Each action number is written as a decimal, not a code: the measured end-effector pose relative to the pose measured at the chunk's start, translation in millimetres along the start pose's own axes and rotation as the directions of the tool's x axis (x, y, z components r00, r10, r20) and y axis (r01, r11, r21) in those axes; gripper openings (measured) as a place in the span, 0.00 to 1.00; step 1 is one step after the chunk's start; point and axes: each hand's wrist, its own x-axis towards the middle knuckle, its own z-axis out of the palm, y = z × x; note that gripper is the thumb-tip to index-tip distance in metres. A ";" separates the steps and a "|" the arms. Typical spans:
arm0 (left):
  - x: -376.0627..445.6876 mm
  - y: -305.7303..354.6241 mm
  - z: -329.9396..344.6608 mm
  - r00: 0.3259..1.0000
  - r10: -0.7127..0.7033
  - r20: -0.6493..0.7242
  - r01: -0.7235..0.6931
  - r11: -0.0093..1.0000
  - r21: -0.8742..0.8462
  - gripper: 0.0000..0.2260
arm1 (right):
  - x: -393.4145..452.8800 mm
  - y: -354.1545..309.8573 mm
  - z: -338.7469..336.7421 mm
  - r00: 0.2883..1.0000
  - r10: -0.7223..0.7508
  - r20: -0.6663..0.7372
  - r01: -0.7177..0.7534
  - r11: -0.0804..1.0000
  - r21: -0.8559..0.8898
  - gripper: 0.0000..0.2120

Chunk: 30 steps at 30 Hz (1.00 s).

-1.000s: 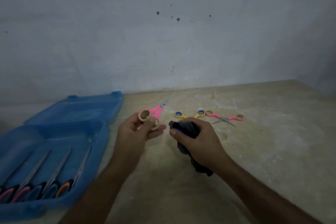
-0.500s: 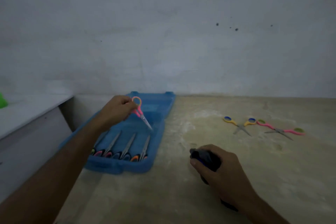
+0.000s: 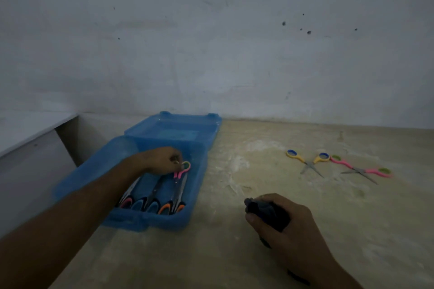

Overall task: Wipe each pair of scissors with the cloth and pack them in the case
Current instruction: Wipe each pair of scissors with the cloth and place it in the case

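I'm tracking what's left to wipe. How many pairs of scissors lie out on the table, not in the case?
2. The yellow scissors lie at far right, and the pink scissors lie just right of them, both with blades open. None seems hidden.

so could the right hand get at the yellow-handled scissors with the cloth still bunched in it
Probably yes, but awkwardly. The yellow-handled scissors lie open on bare beige tabletop, ahead of the right hand, with nothing between. Its fingers are full of the dark bunched cloth, though, so picking them up looks clumsy.
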 end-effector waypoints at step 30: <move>133.4 271.7 76.5 0.852 0.504 -0.144 -0.457 0.848 0.269 0.22 | -17.8 58.3 -164.6 0.878 0.152 -0.454 -0.158 0.987 0.025 0.04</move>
